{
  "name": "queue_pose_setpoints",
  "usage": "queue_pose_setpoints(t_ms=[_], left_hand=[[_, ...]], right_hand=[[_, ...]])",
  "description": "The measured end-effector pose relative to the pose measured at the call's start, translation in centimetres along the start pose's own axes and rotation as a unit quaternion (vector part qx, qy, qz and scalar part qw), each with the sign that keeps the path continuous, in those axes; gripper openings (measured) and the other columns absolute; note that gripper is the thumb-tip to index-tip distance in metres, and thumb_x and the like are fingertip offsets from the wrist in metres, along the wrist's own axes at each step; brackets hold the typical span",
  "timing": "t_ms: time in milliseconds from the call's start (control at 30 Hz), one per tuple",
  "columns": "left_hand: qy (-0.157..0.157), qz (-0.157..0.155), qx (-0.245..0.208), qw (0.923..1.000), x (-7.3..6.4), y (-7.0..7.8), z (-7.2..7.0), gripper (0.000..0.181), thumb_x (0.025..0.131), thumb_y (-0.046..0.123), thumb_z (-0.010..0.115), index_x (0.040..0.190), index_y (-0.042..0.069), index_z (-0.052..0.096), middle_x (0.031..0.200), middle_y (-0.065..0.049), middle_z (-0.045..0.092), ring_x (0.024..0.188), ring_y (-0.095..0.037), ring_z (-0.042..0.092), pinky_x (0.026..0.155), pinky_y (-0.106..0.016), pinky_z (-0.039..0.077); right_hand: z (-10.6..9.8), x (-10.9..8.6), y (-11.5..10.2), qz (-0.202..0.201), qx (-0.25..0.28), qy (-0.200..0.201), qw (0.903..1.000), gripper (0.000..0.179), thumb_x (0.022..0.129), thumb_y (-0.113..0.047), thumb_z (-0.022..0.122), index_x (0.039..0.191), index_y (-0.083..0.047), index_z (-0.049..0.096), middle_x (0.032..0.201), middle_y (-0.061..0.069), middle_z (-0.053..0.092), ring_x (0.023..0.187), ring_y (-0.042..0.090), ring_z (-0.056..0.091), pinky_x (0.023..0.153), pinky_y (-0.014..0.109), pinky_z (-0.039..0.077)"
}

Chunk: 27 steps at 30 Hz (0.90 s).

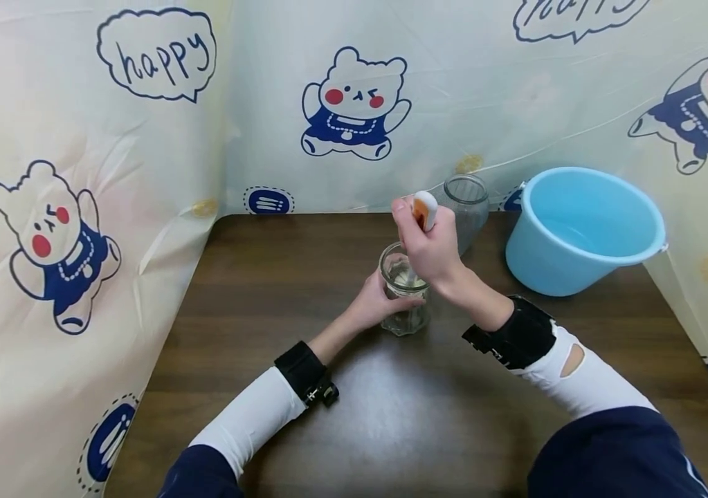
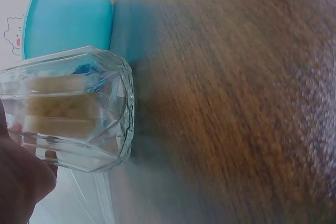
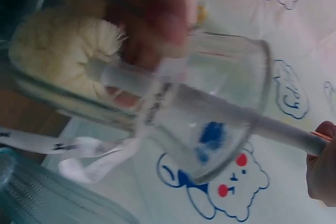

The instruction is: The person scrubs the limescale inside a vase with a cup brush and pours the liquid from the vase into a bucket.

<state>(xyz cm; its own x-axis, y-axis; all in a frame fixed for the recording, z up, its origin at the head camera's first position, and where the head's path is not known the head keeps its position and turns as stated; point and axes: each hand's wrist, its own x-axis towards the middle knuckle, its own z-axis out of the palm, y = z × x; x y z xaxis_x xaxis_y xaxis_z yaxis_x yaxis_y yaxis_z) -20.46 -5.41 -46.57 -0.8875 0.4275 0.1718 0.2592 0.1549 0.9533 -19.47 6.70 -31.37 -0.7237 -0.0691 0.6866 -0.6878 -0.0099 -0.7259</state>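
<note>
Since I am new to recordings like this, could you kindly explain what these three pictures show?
There is no robot here: a person works with two bare hands. The wide picture comes from a camera worn on the head, looking forward and down; the other two come from cameras worn on the left and right wrists, each looking at that hand's work. The left hand holds a clear glass jar. The right hand grips a long-handled brush, whose pale end is inside that jar. On the wooden table, a second glass jar stands behind the hands and a light blue bucket stands to the right.
</note>
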Motion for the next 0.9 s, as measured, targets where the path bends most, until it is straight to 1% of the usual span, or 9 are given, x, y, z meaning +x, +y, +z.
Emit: queue_pose_setpoints(t_ms=[67,167,267,400,500,567,633,767,900], left_hand=[[-0.002,-0.008,0.001,1.0,-0.3,0.9,0.0,0.076,0.078,0.02,0.08,0.142,0.019,0.039,0.133,-0.008,0.055,0.112,-0.018,0.057,0.095,-0.04,0.049],[-0.003,0.01,0.005,0.9999,-0.6,2.1,-0.2,0.072,0.079,0.017,0.079,0.139,0.012,0.041,0.13,-0.012,0.056,0.11,-0.019,0.058,0.094,-0.039,0.05],[0.0,0.022,0.009,0.9997,-0.6,2.2,-0.3,0.071,0.077,0.016,0.08,0.137,0.009,0.042,0.127,-0.01,0.057,0.107,-0.013,0.058,0.092,-0.036,0.051],[-0.002,0.012,0.01,0.9999,-0.6,2.1,-0.2,0.073,0.078,0.018,0.08,0.139,0.012,0.041,0.13,-0.008,0.056,0.111,-0.014,0.057,0.095,-0.038,0.049],[-0.009,-0.003,0.012,0.9999,-0.7,2.1,-0.2,0.076,0.08,0.019,0.078,0.144,0.016,0.038,0.138,-0.006,0.052,0.118,-0.016,0.053,0.098,-0.04,0.048],[-0.014,-0.007,0.013,0.9998,-0.7,2.2,-0.2,0.078,0.081,0.019,0.078,0.146,0.018,0.036,0.142,-0.004,0.047,0.123,-0.017,0.05,0.099,-0.041,0.047],[-0.015,-0.005,0.013,0.9998,-0.6,2.1,-0.2,0.078,0.081,0.02,0.078,0.146,0.017,0.036,0.142,-0.005,0.047,0.122,-0.019,0.05,0.099,-0.042,0.047],[-0.007,0.007,0.013,0.9999,-0.5,2.1,-0.2,0.075,0.079,0.019,0.079,0.141,0.012,0.04,0.135,-0.01,0.053,0.117,-0.021,0.055,0.097,-0.041,0.048],[-0.002,0.006,0.02,0.9998,-0.7,2.3,-0.4,0.074,0.078,0.02,0.08,0.14,0.011,0.04,0.133,-0.008,0.054,0.114,-0.017,0.056,0.096,-0.04,0.049]], right_hand=[[-0.1,-0.2,0.3,0.005,-0.005,-0.007,0.9999,0.04,0.096,-0.009,0.05,0.058,0.0,0.043,0.046,-0.009,0.039,0.038,0.011,0.036,0.039,0.023,0.029],[-0.3,0.3,-0.2,-0.005,-0.008,-0.014,0.9999,0.041,0.097,-0.009,0.05,0.057,0.0,0.043,0.046,-0.004,0.039,0.039,0.013,0.037,0.04,0.025,0.03],[-0.3,1.1,-1.3,-0.008,-0.015,-0.023,0.9996,0.041,0.097,-0.01,0.051,0.059,0.003,0.044,0.047,0.003,0.041,0.042,0.015,0.039,0.041,0.026,0.031],[-0.4,0.8,-2.0,0.035,-0.052,-0.047,0.9969,0.039,0.099,-0.011,0.05,0.063,0.003,0.044,0.05,0.005,0.039,0.044,0.016,0.037,0.045,0.025,0.031],[-0.2,0.3,-2.4,0.074,-0.097,-0.069,0.9901,0.038,0.1,-0.011,0.049,0.064,-0.001,0.042,0.052,0.004,0.033,0.045,0.016,0.032,0.047,0.024,0.028],[-0.1,0.2,-2.7,0.094,-0.112,-0.081,0.986,0.039,0.1,-0.011,0.048,0.063,-0.002,0.041,0.052,0.003,0.032,0.045,0.017,0.03,0.048,0.024,0.027],[-0.2,0.4,-2.5,0.105,-0.111,-0.087,0.9845,0.039,0.101,-0.014,0.049,0.064,-0.003,0.043,0.052,0.003,0.034,0.045,0.018,0.033,0.047,0.024,0.029],[-0.5,1.1,-1.9,0.104,-0.072,-0.088,0.9881,0.039,0.101,-0.019,0.05,0.068,0.0,0.045,0.05,0.004,0.04,0.044,0.02,0.04,0.045,0.026,0.032],[-0.5,0.8,-1.9,0.107,-0.064,-0.091,0.9881,0.038,0.101,-0.018,0.05,0.068,0.0,0.045,0.05,0.002,0.039,0.045,0.019,0.039,0.044,0.024,0.031]])
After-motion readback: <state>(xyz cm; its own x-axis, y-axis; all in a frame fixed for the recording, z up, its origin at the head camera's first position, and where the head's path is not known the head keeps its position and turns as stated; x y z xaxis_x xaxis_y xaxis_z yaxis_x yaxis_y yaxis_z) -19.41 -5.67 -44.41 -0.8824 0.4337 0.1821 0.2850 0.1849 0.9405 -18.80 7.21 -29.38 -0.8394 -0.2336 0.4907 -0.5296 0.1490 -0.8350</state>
